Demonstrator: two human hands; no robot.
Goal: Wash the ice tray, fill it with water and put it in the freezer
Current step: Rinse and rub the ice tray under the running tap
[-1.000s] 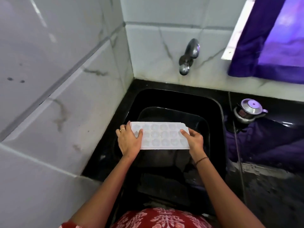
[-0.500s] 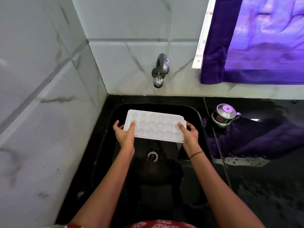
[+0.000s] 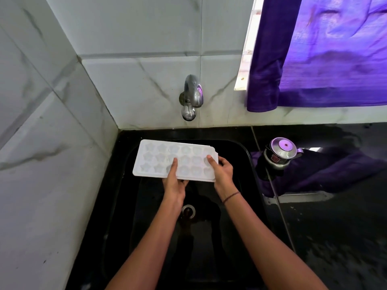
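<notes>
The ice tray (image 3: 167, 159) hangs over the black sink (image 3: 247, 164), held level in front of your fingers, just below and in front of the tap (image 3: 189, 101). Your right hand (image 3: 223, 170) has its fingers closed on the right end, thumb on top and the others under the edge. Your left hand (image 3: 174, 185) sits at the near long edge, about the middle: one finger lies straight across the moulds and the rest curl beneath, so it grips lightly.

No water shows at the tap, so by my reading the washing has not begun. Both your hands are on the tray, and opening the tap means freeing one. With the left end beyond your left fingers unsupported, that end may dip and the tray could slip into the sink. Once water runs, wet plastic will slide more easily, and a strong stream hitting the shallow moulds may splash onto the table (image 3: 335, 237) to the right of your fingers.

Counted: one tray, with star-shaped moulds in three rows, six across where I can see them; one tap; one drain (image 3: 188, 210) below your left wrist; one steel kettle (image 3: 280, 153) well right of your right fingers; one purple curtain (image 3: 324, 49) above it.
</notes>
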